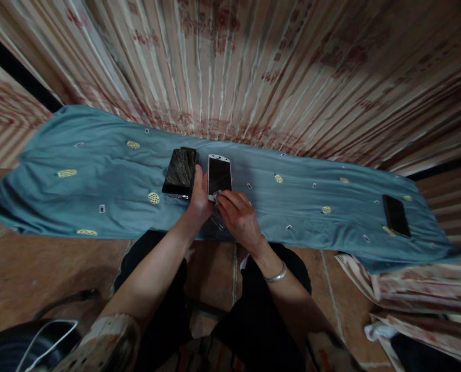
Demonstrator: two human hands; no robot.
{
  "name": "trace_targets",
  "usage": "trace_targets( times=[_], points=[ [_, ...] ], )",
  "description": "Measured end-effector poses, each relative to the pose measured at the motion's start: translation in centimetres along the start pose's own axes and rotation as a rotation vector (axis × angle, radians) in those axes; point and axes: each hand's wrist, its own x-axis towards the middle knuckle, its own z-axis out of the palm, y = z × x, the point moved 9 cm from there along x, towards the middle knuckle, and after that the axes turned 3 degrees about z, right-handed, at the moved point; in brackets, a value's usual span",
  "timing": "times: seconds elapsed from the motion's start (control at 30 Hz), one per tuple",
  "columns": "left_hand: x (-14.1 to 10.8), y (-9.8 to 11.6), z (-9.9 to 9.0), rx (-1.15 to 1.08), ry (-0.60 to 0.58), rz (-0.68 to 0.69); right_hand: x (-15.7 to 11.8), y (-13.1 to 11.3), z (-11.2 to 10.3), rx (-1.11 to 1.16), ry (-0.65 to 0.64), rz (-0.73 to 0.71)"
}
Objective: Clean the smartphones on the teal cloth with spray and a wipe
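White phone (220, 176) in left hand's (200, 200) grip | right hand (241, 216) pinches thin scrap (217, 194) at bottom edge | likely light, stiff, slick, breakable; hold sides

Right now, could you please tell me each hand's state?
Left hand: closed around the white rectangular phone with dark screen.
Right hand: closed, pinching pale, crumpled, thin material at the phone's lower edge.

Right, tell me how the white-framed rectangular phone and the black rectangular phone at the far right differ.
The white-framed phone has a pale border; the black phone is dark all over. The white-framed phone is in the left hand, with the right hand at its lower end; the black phone lies untouched on the cloth. Both screens look dark.
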Motion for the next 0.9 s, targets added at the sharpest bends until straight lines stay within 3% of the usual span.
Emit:
trace_targets(
  times=[0.43,0.73,0.9],
  points=[
    [-0.8,-0.1,0.8,-0.02,-0.026,-0.001,0.6,-0.1,-0.3,0.05,0.066,0.009],
    [-1.3,0.0,1.7,-0.008,-0.093,0.025,1.2,-0.9,0.2,0.017,-0.006,0.002],
    [-1.3,-1.2,1.3,0.003,-0.089,-0.028,1.4,0.0,0.5,-0.007,-0.015,0.016]
  ],
)
